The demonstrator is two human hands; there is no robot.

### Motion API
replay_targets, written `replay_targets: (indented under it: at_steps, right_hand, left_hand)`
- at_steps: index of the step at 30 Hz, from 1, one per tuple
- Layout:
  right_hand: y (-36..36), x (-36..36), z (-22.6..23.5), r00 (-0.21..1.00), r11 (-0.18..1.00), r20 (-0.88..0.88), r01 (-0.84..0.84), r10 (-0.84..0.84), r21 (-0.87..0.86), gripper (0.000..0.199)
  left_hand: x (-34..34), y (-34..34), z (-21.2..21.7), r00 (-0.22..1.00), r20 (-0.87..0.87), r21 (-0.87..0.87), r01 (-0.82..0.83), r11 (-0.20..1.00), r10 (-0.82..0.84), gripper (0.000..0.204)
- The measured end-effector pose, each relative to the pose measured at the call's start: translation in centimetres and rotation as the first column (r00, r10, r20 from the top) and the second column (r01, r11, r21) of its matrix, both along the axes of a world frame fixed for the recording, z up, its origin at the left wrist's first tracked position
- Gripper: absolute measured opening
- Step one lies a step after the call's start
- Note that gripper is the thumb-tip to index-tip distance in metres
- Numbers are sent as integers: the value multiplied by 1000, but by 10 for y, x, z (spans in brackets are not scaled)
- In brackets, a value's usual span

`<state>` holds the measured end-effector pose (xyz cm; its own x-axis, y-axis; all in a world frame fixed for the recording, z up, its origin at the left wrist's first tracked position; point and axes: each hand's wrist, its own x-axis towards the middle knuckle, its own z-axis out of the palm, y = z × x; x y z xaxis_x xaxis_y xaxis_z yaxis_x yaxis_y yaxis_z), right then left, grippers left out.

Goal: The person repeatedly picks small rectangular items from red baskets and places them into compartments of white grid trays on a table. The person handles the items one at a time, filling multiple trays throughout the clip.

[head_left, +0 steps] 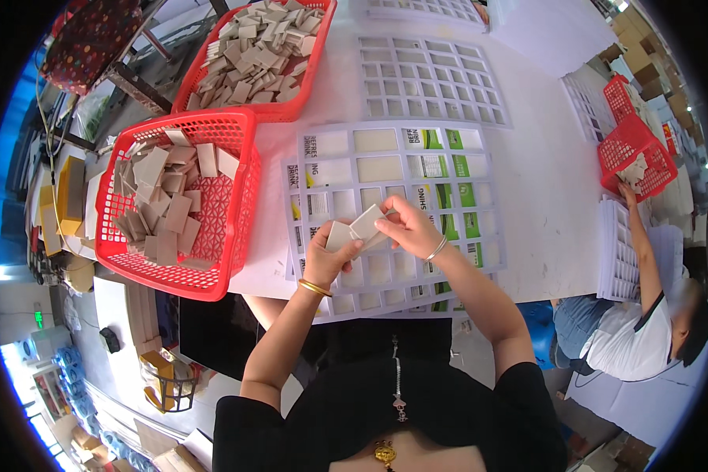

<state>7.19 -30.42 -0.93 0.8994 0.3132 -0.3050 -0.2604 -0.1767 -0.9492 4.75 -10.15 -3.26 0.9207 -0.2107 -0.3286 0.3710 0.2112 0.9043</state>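
Note:
My left hand (pixel 324 258) is closed around a few flat, pale beige rectangular pieces (pixel 340 234), its thumb lying across them. In my right hand (pixel 411 230), one similar piece (pixel 365 223) is pinched between thumb and fingers, overlapping those in the left. Both hands are held over a white grid frame (pixel 380 155) with rectangular cells. Some cells show plain pale pieces; others show printed green, white and black material. The frame's lower middle is partly hidden by my hands.
To my left stands a red plastic basket (pixel 242 200) of loose pieces, with another fuller red basket (pixel 313 67) behind it. More grid frames (pixel 431 79) lie farther back on the white table (pixel 539 220). At the right, a co-worker (pixel 633 338) reaches toward another red basket (pixel 653 164).

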Motion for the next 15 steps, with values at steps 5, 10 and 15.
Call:
replay_targets:
  at_steps: [5, 10, 15]
  right_hand:
    - [1, 7, -28, 949, 978, 242, 180, -202, 108, 18]
    - [-11, 6, -20, 940, 970, 341, 88, -6, -227, 15]
    - [-2, -1, -29, 885, 930, 436, 8, 164, -367, 13]
  left_hand:
    - [-2, 10, -2, 994, -13, 97, -111, 989, 113, 25]
    - [-7, 35, -9, 977, 78, 176, -209, 962, 199, 22]
    - [-9, 39, -1, 982, -8, 15, -190, 982, 190, 27]
